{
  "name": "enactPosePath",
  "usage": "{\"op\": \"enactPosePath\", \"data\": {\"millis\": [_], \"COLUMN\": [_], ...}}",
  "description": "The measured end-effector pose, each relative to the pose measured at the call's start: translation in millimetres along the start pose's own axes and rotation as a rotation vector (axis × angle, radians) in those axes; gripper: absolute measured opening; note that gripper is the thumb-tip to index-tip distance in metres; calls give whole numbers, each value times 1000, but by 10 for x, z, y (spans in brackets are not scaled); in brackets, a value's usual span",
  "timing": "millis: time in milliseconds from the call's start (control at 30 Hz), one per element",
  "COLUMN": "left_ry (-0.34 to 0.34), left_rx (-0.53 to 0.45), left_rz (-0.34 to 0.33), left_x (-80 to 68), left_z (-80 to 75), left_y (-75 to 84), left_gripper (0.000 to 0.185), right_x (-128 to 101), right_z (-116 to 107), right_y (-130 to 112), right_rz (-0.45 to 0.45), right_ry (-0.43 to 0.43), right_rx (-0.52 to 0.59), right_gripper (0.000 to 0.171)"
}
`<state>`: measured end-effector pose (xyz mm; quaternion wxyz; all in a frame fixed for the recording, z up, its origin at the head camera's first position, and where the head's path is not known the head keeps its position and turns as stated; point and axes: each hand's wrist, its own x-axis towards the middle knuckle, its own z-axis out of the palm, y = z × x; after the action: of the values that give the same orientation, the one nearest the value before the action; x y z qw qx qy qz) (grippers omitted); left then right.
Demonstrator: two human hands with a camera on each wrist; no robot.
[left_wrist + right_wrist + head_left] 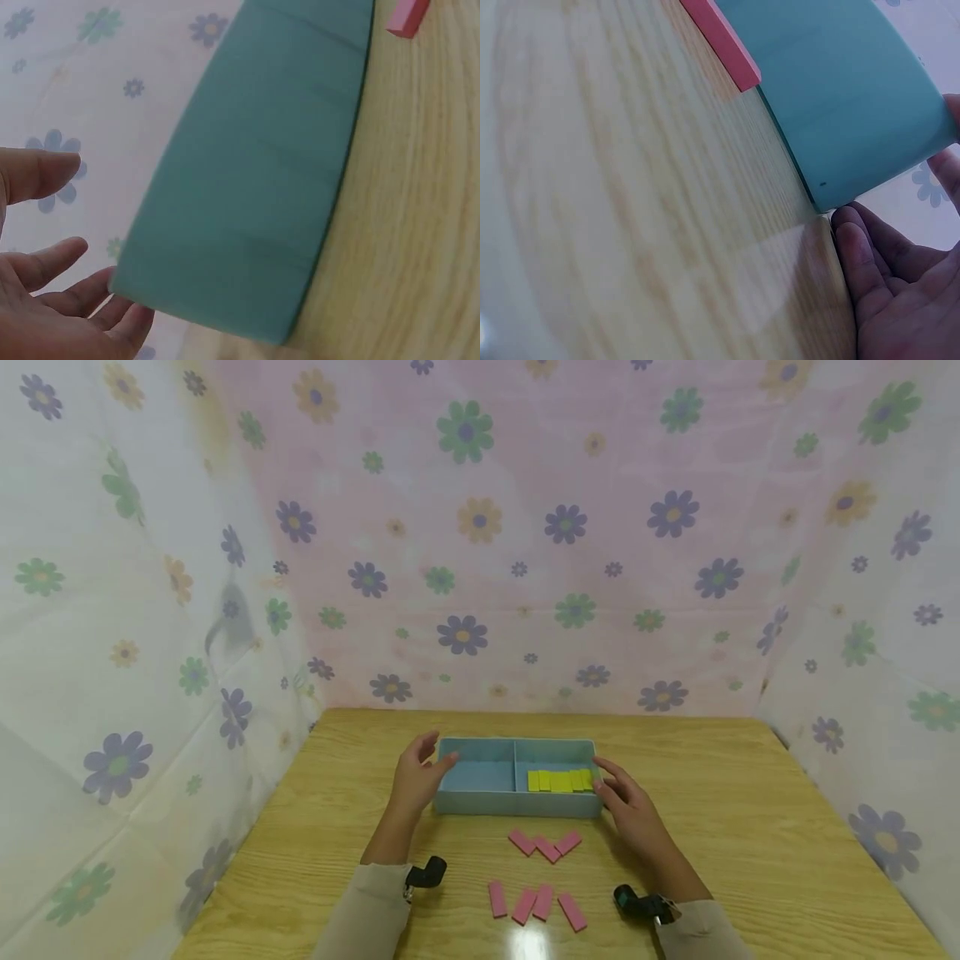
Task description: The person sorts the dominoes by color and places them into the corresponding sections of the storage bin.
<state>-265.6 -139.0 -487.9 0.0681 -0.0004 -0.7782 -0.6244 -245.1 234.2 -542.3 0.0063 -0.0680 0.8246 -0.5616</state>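
A light blue tray (480,800) with two compartments sits at the middle of the wooden table (750,827). Its right compartment holds a row of yellow blocks (558,780); the left one looks empty. My left hand (431,760) hovers open at the tray's left end, fingers spread beside the tray wall (255,187). My right hand (606,783) lies open against the right end, with its fingertips (853,232) at the tray's bottom corner (840,97). Several pink blocks (546,845) lie loose on the table in front of the tray.
More pink blocks (536,902) lie nearer me, between my forearms. Flowered cloth walls (480,527) close in the table at the back and on both sides. One pink block (720,41) lies close to the tray's front wall.
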Motion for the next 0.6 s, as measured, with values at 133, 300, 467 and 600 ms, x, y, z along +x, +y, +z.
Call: {"op": "enactPosePath", "data": {"millis": [133,300,467,600], "left_ry": [9,9,8,-26], "left_rx": [-47,-112,-182,-240], "left_rz": [-58,-76,-113,-107], "left_x": [-46,-54,-24,6], "left_z": [-32,-43,-50,-67], "left_y": [-97,-205,-279,-359], "left_gripper": [66,65,55,47], "right_x": [-1,-3,1,-2], "right_z": [9,18,10,-6], "right_y": [-14,-17,-19,-17], "right_rz": [-8,-26,-28,-19], "right_ry": [-7,-4,-3,-3], "right_rx": [3,-4,-10,-12], "right_gripper": [56,55,55,54]}}
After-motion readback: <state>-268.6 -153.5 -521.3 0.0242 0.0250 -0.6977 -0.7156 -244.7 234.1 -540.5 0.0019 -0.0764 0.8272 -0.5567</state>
